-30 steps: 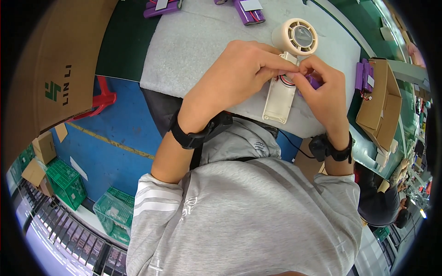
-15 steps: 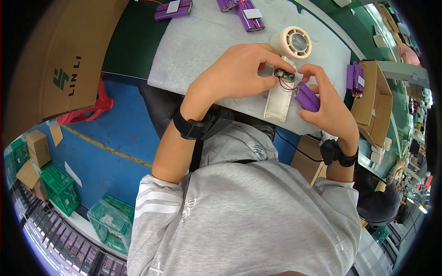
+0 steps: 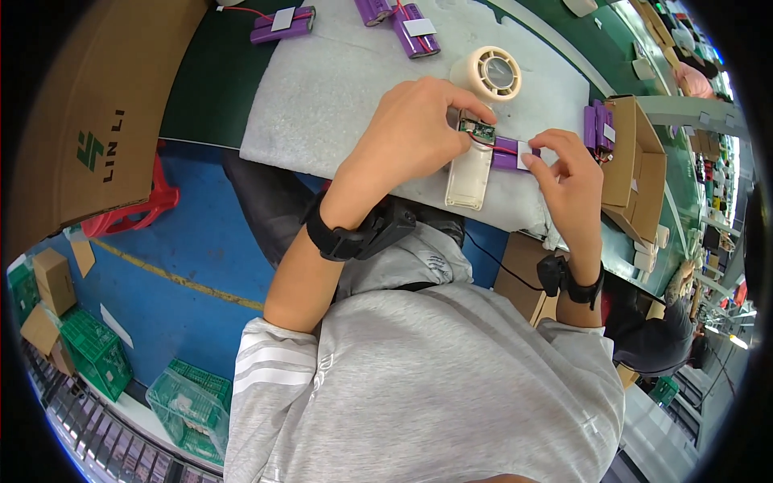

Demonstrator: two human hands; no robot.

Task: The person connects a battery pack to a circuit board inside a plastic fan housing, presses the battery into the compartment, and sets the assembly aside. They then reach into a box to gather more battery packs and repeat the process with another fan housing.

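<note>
A cream handheld fan lies on the white foam sheet [image 3: 322, 105], its round head [image 3: 493, 74] away from me and its open, hollow handle [image 3: 467, 183] toward me. My left hand [image 3: 411, 129] pinches a small green circuit board [image 3: 481, 131] between thumb and index finger at the handle's upper end. Red wire runs from the board to a purple battery pack [image 3: 505, 158] lying crosswise at the handle's right side. The thumb and index finger of my right hand [image 3: 570, 165] grip that pack's right end, at its white pad [image 3: 523, 154].
More purple battery packs lie at the far side: one [image 3: 282, 26] on the left and another [image 3: 417, 34] near the middle. On the right stands an open cardboard box [image 3: 636, 165] with purple packs [image 3: 598, 129] beside it. A large carton [image 3: 80, 105] rises at the left.
My right hand has turned the battery pack from a slant to lying crosswise, bringing its white pad into view. The left hand stays at the circuit board. The whole view has shifted slightly.
</note>
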